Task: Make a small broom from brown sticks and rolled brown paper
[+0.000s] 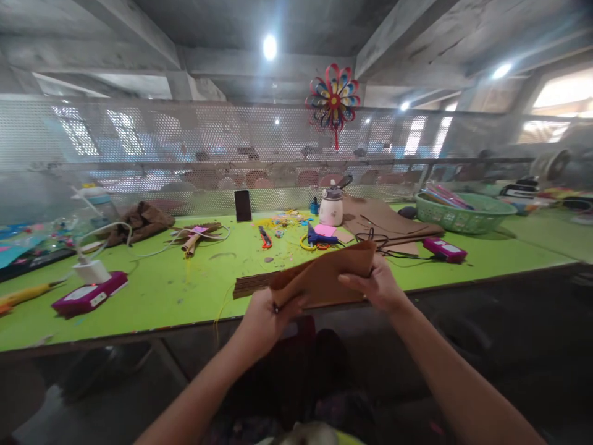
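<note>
A sheet of brown paper (324, 278), bent over on itself, is held up at the front edge of the green table. My left hand (269, 312) grips its left end, thumb along the near face. The right end is pinched in my right hand (374, 285), with the thumb in front and the other fingers hidden behind the paper. Just behind my left hand lies a stack of narrow brown strips (256, 283). A blue-handled tool, apparently a glue gun (322, 237), and a red utility knife (265, 238) lie farther back.
A cream bottle (331, 207), a phone (242, 205) and large brown sheets (389, 219) stand or lie toward the back. Purple power strips (92, 301) sit at both sides, with cables. A green basket (466, 216) is at right. A perforated screen (208, 136) carries a colourful pinwheel (334, 100).
</note>
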`<state>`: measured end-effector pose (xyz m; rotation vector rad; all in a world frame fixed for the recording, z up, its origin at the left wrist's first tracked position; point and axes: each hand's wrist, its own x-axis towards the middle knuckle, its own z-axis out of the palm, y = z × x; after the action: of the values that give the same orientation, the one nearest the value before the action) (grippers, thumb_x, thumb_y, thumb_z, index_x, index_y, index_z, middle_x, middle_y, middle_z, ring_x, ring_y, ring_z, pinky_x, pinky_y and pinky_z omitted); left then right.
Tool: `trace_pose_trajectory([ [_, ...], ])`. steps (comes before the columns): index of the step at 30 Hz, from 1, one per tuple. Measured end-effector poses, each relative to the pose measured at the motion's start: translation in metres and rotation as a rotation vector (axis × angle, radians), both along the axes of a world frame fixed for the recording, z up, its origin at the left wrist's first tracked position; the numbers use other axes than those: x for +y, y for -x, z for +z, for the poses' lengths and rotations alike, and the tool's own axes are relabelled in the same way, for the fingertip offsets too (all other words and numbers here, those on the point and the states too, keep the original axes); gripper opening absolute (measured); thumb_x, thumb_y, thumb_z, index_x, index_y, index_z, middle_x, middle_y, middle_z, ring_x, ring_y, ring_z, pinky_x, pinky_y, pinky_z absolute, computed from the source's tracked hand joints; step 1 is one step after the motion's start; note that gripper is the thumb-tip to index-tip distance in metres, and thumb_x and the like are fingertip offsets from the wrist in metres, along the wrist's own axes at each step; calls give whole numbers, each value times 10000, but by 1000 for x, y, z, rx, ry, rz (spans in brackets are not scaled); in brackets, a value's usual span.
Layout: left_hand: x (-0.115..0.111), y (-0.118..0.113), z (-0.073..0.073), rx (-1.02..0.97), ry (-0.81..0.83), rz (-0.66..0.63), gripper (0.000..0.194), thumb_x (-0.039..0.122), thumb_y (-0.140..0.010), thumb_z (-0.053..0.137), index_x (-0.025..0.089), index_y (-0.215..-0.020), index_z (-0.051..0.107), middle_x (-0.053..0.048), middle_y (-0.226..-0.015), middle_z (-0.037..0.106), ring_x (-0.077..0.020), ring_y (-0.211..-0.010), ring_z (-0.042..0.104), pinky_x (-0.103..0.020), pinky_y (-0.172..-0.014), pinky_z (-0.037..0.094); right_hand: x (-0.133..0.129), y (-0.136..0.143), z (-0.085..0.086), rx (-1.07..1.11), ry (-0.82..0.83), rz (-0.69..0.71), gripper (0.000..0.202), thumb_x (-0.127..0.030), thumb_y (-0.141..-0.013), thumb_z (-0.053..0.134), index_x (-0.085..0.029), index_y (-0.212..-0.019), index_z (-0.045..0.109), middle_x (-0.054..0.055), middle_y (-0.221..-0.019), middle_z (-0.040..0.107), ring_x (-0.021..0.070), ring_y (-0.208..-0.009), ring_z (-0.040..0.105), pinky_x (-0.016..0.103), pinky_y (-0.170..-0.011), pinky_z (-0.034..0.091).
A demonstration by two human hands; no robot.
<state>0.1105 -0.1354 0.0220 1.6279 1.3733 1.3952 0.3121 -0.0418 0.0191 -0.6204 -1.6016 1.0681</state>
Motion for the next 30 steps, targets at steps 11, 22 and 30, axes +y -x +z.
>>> trace_pose_trajectory([
  [11,88,13,-40,172,140,51,244,372,-679,679,135,-735,694,-25,-696,659,-197,-682,579,-280,-632,451,80,7,-53,-107,101,49,445,-355,-582,793,-118,-948,704,79,-883,715,217,-793,637,368,-754,516],
  [22,93,15,-31,31,-135,84,476,328,-703,678,147,-1129,571,-103,-1066,663,-234,-980,607,-376,-887,459,76,7,-54,-193,159,96,484,-373,-576,798,-109,-962,675,109,-925,704,252,-831,639,395,-774,512],
  [30,92,10,-45,-69,-47,40,406,350,-687,662,116,-1014,610,-112,-1021,690,-251,-927,632,-364,-832,487,69,-17,2,-202,-330,-1,791,-349,-704,731,-257,-1388,343,120,-1278,538,249,-1196,490,391,-935,442],
])
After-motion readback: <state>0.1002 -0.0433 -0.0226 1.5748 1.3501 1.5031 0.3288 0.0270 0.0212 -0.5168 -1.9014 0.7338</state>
